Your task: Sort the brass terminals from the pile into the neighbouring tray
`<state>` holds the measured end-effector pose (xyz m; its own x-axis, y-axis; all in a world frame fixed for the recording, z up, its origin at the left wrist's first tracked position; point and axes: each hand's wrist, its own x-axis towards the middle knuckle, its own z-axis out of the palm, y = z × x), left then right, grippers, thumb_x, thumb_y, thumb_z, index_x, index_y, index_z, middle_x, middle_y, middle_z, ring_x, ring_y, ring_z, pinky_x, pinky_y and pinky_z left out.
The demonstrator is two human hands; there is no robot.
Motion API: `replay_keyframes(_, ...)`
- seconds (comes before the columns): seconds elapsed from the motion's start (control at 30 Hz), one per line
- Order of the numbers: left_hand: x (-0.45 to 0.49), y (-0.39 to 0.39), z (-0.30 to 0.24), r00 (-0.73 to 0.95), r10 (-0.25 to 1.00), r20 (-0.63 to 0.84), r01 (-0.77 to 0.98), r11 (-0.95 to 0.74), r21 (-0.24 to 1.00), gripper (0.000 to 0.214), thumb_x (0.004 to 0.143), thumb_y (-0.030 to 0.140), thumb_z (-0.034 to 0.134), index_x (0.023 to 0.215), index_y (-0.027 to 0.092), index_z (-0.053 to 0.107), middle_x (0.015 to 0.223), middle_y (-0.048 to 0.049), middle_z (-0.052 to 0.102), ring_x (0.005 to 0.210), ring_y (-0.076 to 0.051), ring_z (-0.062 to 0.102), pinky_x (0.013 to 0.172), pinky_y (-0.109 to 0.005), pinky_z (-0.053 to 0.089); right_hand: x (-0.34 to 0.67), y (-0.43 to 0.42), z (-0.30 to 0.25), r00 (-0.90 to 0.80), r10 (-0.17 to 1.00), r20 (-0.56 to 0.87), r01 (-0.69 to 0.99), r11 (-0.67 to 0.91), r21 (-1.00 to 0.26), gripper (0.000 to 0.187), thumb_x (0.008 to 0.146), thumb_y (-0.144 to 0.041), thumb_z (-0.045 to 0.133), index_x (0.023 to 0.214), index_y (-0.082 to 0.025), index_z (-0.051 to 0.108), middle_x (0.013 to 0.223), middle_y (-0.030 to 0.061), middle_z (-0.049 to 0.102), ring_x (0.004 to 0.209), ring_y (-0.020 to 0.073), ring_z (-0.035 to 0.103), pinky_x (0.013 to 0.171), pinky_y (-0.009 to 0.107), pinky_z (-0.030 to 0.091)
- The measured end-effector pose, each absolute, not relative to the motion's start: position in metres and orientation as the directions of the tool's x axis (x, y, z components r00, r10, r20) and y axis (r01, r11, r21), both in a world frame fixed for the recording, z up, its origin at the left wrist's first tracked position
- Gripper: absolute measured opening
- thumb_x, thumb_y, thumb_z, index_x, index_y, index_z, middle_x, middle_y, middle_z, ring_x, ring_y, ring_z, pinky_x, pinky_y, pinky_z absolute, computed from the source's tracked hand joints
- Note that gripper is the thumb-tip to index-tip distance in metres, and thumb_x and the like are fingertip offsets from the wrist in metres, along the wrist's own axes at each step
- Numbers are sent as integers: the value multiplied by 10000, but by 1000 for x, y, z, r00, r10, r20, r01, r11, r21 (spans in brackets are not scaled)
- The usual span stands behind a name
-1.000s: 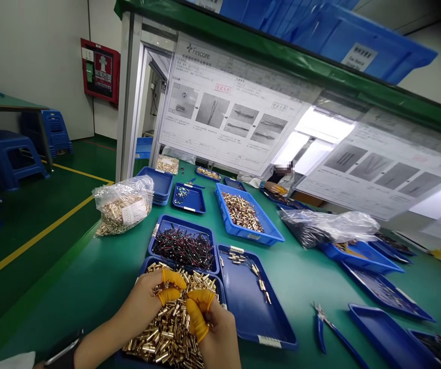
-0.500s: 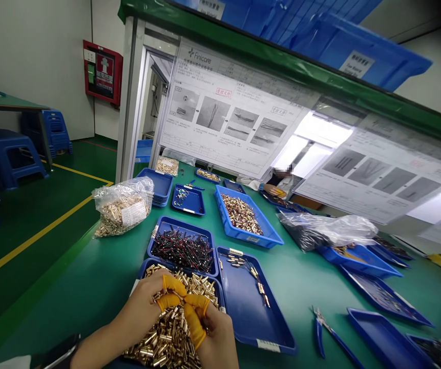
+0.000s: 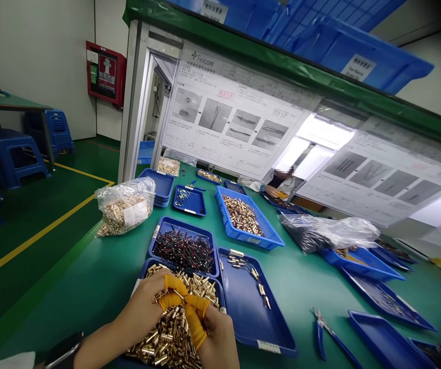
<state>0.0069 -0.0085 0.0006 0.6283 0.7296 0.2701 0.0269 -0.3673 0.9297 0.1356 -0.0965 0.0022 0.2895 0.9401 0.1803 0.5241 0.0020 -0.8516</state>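
Observation:
My left hand [image 3: 153, 296] is closed above the tray of brass tubes [image 3: 168, 338], yellow covers on its thumb and finger. Small brass tubes [image 3: 160, 295] show in its grip. Fingertip to fingertip with it, my right hand [image 3: 216, 328] is closed in a pinch, also in yellow covers. What the right fingertips hold is hidden. Just beyond lies a blue tray of black and red wire pieces [image 3: 184, 249]. To the right, a blue tray [image 3: 243, 302] carries several wire pieces with brass ends [image 3: 260, 289].
Blue-handled cutters [image 3: 322, 328] lie at the right. A bag of brass tubes [image 3: 124, 210] stands at the left, near stacked trays [image 3: 159, 188]. Behind is a blue bin of brass parts [image 3: 251, 240]. Another person's hand [image 3: 272, 191] is at the far side.
The camera view has shifted very slightly. Both hands stay together over the brass tubes, with only tiny finger movement.

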Motion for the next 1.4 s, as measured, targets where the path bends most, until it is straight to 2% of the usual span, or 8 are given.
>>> replay_keyframes(0.2,6,-8,-1,609,709,356,-19,-435,900,127,785,98,526,768,185,617,823,-26,599,813,-187,541,724,-274,413,135,-96,2,317,935,158,469,-10,-883,323,802,-381,497,700,-116,650,521,-10,460,466,114,360,432,225,259)
replay_keyframes(0.4,5,-9,-2,639,626,446,-12,-572,820,152,845,159,494,768,179,623,828,-58,614,809,-204,526,712,-295,408,136,-98,-1,282,955,93,345,-10,-938,298,824,-435,482,911,-152,519,532,-61,441,455,103,421,435,202,334)
replay_keyframes(0.57,3,-13,-1,733,559,387,48,-611,790,266,889,218,429,703,184,616,667,-34,582,678,-183,507,616,-276,401,130,-97,-10,354,930,95,234,10,-972,352,810,-544,449,763,-196,472,457,-95,422,338,56,350,332,149,282)
replay_keyframes(0.7,4,-13,-4,690,600,406,106,-638,763,206,868,173,448,741,185,611,740,-39,597,760,-203,510,713,-316,400,134,-95,-9,341,924,172,380,31,-924,299,816,-475,484,741,-187,513,484,-57,502,360,83,449,358,175,367)
replay_keyframes(0.9,5,-9,-2,594,732,333,155,-511,846,125,811,114,517,823,205,602,832,-19,590,829,-194,523,743,-295,416,146,-96,1,323,913,250,524,48,-850,129,812,-246,528,898,-175,593,844,73,667,777,211,638,682,289,512)
replay_keyframes(1.2,5,-10,-4,626,719,301,158,-495,854,91,788,138,535,760,187,606,801,-22,608,774,-184,548,685,-265,421,140,-97,-6,344,876,337,611,64,-789,116,812,-233,520,817,-169,617,758,66,675,674,199,625,595,262,488)
replay_keyframes(1.3,4,-10,-3,635,722,274,210,-503,839,130,768,95,518,718,176,608,758,-23,604,741,-184,543,655,-262,402,137,-96,-9,348,896,274,559,36,-828,120,797,-238,534,722,-169,596,647,39,640,589,176,598,524,240,460)
replay_keyframes(1.4,2,-10,0,657,718,229,211,-467,859,204,733,36,484,673,179,616,724,-12,602,711,-175,537,629,-252,385,136,-94,-11,350,932,95,323,-24,-946,187,759,-303,597,631,-178,545,529,-9,565,465,134,539,431,218,425)
